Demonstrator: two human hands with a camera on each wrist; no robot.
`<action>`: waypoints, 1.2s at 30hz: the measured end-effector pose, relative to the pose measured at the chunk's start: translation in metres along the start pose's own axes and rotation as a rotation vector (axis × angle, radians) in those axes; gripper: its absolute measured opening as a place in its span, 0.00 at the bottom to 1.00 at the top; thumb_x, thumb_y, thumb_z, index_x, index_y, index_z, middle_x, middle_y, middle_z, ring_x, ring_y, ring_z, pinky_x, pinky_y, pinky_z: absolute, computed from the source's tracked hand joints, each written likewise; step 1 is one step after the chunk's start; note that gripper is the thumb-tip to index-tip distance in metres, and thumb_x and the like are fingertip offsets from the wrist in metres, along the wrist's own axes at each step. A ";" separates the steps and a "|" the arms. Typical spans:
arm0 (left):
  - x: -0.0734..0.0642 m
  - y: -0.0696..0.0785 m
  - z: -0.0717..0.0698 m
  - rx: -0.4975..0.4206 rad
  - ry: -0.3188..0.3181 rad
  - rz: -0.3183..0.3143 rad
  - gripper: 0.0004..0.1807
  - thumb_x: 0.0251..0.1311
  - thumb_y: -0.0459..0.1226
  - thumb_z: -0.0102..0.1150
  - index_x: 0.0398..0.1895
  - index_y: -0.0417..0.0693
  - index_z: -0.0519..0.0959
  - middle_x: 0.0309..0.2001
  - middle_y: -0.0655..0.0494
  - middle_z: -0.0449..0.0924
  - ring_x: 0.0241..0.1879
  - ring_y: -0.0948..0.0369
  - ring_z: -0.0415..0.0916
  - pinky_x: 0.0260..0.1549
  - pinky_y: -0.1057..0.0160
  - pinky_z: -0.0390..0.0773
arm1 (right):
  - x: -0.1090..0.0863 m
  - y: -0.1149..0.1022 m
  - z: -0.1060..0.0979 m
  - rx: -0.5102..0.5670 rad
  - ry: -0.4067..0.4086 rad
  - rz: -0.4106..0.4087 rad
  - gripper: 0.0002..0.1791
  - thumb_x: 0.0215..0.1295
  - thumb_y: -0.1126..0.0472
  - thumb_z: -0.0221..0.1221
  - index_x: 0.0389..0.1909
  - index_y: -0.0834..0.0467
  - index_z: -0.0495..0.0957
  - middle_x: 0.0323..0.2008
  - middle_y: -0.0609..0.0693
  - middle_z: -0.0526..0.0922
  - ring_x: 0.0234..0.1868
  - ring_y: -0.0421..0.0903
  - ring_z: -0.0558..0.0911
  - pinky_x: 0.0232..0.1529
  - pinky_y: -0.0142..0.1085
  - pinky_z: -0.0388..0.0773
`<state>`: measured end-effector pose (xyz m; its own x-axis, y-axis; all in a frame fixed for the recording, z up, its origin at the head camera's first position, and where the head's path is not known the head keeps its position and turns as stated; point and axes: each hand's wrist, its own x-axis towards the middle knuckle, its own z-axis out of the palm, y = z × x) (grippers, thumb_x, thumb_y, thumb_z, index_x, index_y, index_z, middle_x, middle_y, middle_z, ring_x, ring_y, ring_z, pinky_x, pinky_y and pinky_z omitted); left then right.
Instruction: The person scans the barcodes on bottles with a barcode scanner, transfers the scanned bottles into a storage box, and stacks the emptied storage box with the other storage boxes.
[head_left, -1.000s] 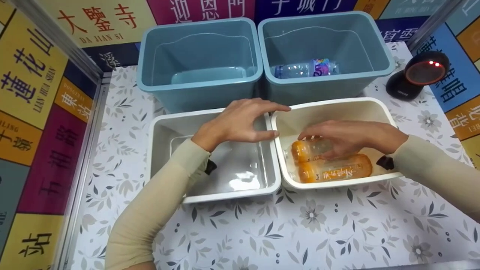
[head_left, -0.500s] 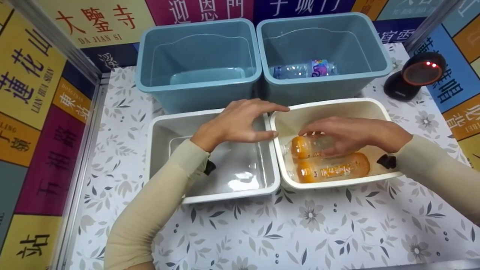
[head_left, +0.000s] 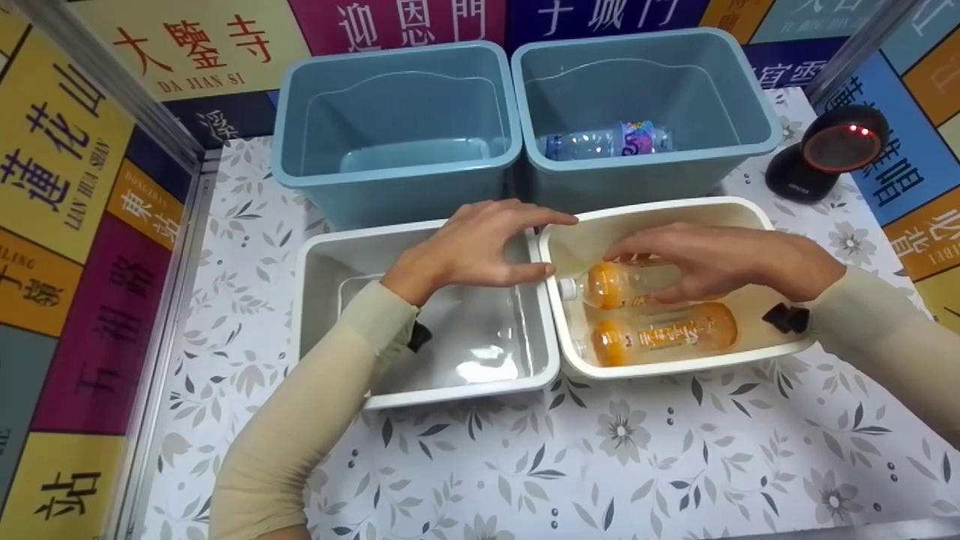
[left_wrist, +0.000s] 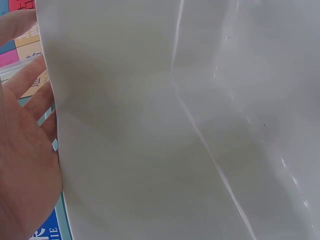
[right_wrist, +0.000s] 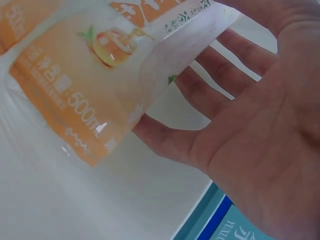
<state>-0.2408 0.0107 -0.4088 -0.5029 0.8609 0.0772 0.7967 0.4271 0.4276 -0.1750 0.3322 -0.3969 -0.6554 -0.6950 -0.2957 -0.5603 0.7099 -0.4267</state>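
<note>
The right hand (head_left: 697, 255), its arm entering from four o'clock in the head view, has its thumb and fingers curled round a clear plastic bottle with an orange-and-white printed label (head_left: 606, 285). That bottle lies on its side inside a cream rectangular plastic bin (head_left: 592, 240) at three o'clock, its white cap pointing toward nine o'clock; whether it touches the bin floor cannot be told. In the right wrist view, "500mL" shows on the label, near the fingers. Just beside it, at its six o'clock, lies a second orange-labelled plastic bottle (head_left: 660, 334).

The left hand (head_left: 480, 244), its arm coming from seven o'clock, reaches over a grey-white rectangular plastic bin (head_left: 465, 330), with fingers spread and thumb apart. The tips of its thumb and index finger are at the cream bin's rim; contact there is unclear.

Behind stand two blue-grey plastic bins, one at eleven o'clock (head_left: 397, 187) and one at one o'clock (head_left: 637, 176); the latter contains a clear plastic bottle with a purple, multicoloured label (head_left: 637, 139). A black round-headed device with red lights (head_left: 832, 150) stands at two o'clock on the white, leaf-patterned table (head_left: 510, 465).
</note>
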 end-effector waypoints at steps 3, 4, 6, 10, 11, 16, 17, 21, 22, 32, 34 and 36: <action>0.000 0.000 0.000 -0.001 0.002 0.001 0.35 0.58 0.67 0.49 0.71 0.86 0.62 0.69 0.81 0.67 0.66 0.66 0.69 0.54 0.56 0.74 | -0.002 -0.001 -0.003 0.000 0.020 -0.019 0.39 0.54 0.56 0.74 0.69 0.48 0.71 0.60 0.42 0.79 0.58 0.44 0.80 0.59 0.45 0.79; 0.000 0.000 0.000 -0.001 0.003 0.002 0.35 0.58 0.67 0.49 0.71 0.86 0.62 0.69 0.82 0.67 0.66 0.66 0.69 0.55 0.55 0.74 | -0.003 -0.002 -0.004 -0.004 0.028 -0.024 0.39 0.54 0.56 0.74 0.68 0.48 0.71 0.60 0.42 0.80 0.58 0.44 0.81 0.59 0.45 0.79; 0.001 0.000 -0.001 -0.005 0.001 0.004 0.35 0.58 0.68 0.49 0.72 0.86 0.62 0.69 0.82 0.66 0.66 0.66 0.69 0.56 0.55 0.73 | -0.005 -0.002 -0.007 -0.013 0.046 -0.033 0.40 0.54 0.55 0.75 0.68 0.48 0.71 0.60 0.42 0.80 0.58 0.44 0.81 0.59 0.44 0.79; 0.001 0.001 -0.001 -0.006 -0.004 0.005 0.35 0.58 0.69 0.48 0.72 0.86 0.62 0.69 0.82 0.66 0.67 0.66 0.69 0.56 0.55 0.73 | -0.010 -0.004 -0.012 -0.019 0.065 -0.028 0.40 0.54 0.54 0.74 0.69 0.48 0.71 0.60 0.41 0.79 0.59 0.43 0.80 0.60 0.45 0.78; 0.001 0.001 -0.001 -0.005 -0.005 0.005 0.35 0.58 0.69 0.48 0.72 0.86 0.62 0.69 0.82 0.66 0.67 0.66 0.69 0.56 0.55 0.73 | -0.011 -0.005 -0.014 -0.019 0.064 -0.019 0.39 0.54 0.54 0.74 0.69 0.47 0.71 0.61 0.41 0.79 0.59 0.42 0.80 0.60 0.45 0.78; 0.002 0.001 -0.002 -0.006 -0.009 0.005 0.35 0.59 0.69 0.48 0.72 0.85 0.62 0.69 0.83 0.66 0.67 0.66 0.69 0.57 0.54 0.73 | -0.015 -0.009 -0.021 -0.016 0.050 0.034 0.40 0.55 0.53 0.74 0.70 0.44 0.69 0.62 0.39 0.78 0.61 0.42 0.79 0.62 0.47 0.76; 0.002 0.001 -0.002 -0.007 -0.009 0.005 0.35 0.59 0.69 0.48 0.72 0.85 0.62 0.69 0.83 0.66 0.67 0.66 0.69 0.57 0.55 0.73 | -0.015 -0.009 -0.022 -0.015 0.047 0.042 0.40 0.55 0.54 0.74 0.70 0.43 0.69 0.62 0.39 0.77 0.61 0.42 0.79 0.63 0.47 0.76; 0.003 0.001 -0.002 -0.010 -0.009 0.006 0.35 0.59 0.68 0.49 0.71 0.85 0.63 0.69 0.83 0.66 0.66 0.66 0.69 0.56 0.55 0.73 | -0.018 -0.010 -0.026 -0.004 0.041 0.061 0.41 0.56 0.55 0.73 0.70 0.40 0.68 0.63 0.38 0.76 0.61 0.42 0.78 0.63 0.48 0.75; 0.003 0.001 -0.002 -0.011 -0.008 0.006 0.34 0.59 0.68 0.49 0.71 0.85 0.63 0.69 0.83 0.66 0.66 0.66 0.69 0.56 0.55 0.73 | -0.018 -0.011 -0.026 0.003 0.041 0.062 0.41 0.56 0.55 0.73 0.70 0.40 0.68 0.64 0.38 0.76 0.61 0.42 0.78 0.63 0.48 0.75; 0.002 0.000 -0.001 -0.012 -0.015 -0.002 0.34 0.58 0.68 0.49 0.71 0.85 0.62 0.69 0.84 0.65 0.67 0.66 0.68 0.59 0.53 0.72 | -0.023 -0.013 -0.031 0.049 0.039 0.074 0.43 0.59 0.55 0.71 0.73 0.36 0.63 0.67 0.39 0.73 0.64 0.44 0.76 0.65 0.52 0.73; 0.001 0.000 -0.001 -0.011 -0.016 -0.008 0.34 0.58 0.68 0.49 0.71 0.86 0.62 0.69 0.83 0.66 0.67 0.66 0.68 0.60 0.53 0.72 | -0.024 -0.014 -0.032 0.055 0.042 0.071 0.43 0.58 0.57 0.71 0.74 0.36 0.63 0.68 0.40 0.73 0.65 0.44 0.75 0.66 0.52 0.72; 0.001 0.000 0.000 -0.012 -0.019 -0.014 0.35 0.58 0.68 0.50 0.71 0.86 0.62 0.69 0.83 0.66 0.68 0.66 0.68 0.60 0.53 0.72 | -0.025 -0.015 -0.033 0.061 0.045 0.073 0.44 0.58 0.58 0.71 0.74 0.35 0.63 0.68 0.39 0.73 0.65 0.44 0.75 0.66 0.52 0.72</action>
<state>-0.2413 0.0116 -0.4084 -0.5075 0.8600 0.0536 0.7853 0.4361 0.4394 -0.1676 0.3427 -0.3547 -0.7163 -0.6348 -0.2897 -0.4791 0.7493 -0.4572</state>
